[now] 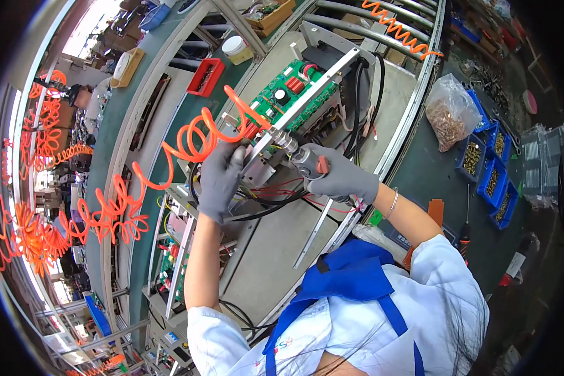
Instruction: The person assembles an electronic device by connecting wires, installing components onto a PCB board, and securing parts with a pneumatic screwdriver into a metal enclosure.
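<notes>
My right hand (344,175), in a grey glove, is wrapped round an air screwdriver (306,161) with an orange switch. The orange coiled air hose (197,145) joins the tool's upper-left end. My left hand (219,180), also gloved, has its fingers closed at the lower end of a silver metal bar (310,86); what they pinch is hidden. That bar runs slantwise across an open metal-framed unit holding a green circuit board (316,103). Black cables (359,109) and thin red wires lie beside and below the unit.
Blue bins (498,188) of small brass-coloured parts and a clear bag (450,116) stand on the right bench, near a screwdriver (465,235). A red bin (205,77) and white tub (235,49) sit beyond the unit. Rollers (382,28) lie at the far end; another unit (172,257) stands left.
</notes>
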`<state>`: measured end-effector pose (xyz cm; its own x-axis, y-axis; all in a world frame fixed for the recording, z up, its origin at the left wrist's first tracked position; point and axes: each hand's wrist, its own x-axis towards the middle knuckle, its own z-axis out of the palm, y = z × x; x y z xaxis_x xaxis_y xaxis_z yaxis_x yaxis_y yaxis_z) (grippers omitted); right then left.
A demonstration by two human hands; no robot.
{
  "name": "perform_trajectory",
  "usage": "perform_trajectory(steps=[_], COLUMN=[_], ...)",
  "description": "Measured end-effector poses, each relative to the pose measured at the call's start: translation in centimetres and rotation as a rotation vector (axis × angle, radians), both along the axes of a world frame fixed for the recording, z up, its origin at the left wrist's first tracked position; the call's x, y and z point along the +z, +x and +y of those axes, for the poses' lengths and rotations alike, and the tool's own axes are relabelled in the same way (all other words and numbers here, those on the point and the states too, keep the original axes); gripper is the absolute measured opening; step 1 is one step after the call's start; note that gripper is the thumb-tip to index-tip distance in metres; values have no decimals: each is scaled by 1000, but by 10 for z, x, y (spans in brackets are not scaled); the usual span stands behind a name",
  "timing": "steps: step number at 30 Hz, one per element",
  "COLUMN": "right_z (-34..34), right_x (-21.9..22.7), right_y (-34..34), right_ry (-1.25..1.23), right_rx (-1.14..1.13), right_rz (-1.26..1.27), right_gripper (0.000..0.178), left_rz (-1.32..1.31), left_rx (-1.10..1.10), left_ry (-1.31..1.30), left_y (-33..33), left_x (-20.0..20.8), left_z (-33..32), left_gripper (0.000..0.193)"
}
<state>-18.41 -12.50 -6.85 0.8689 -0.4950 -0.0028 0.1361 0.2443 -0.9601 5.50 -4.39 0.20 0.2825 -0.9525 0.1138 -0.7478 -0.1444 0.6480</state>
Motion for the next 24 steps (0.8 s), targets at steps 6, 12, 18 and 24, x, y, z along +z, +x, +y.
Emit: perform_trajectory(steps=[6,12,18,24], right_z=[-1,-8,-11,-32], right_x=[0,10,4,9], right_y=[14,29,30,28], right_ry=[-206,-623,-701,-685], right_rx=[-43,-35,98,236], right_rz=[96,183,165,201], right_gripper=[49,57,45,41], left_rz=[381,506,264,129], left_rx=[12,-187,-381,-36], left_ry=[346,458,588,489], left_y=[28,21,12,-27], left_x=[4,9,9,5], left_z=[-29,-33,-33,-40], left_gripper=[23,34,44,26])
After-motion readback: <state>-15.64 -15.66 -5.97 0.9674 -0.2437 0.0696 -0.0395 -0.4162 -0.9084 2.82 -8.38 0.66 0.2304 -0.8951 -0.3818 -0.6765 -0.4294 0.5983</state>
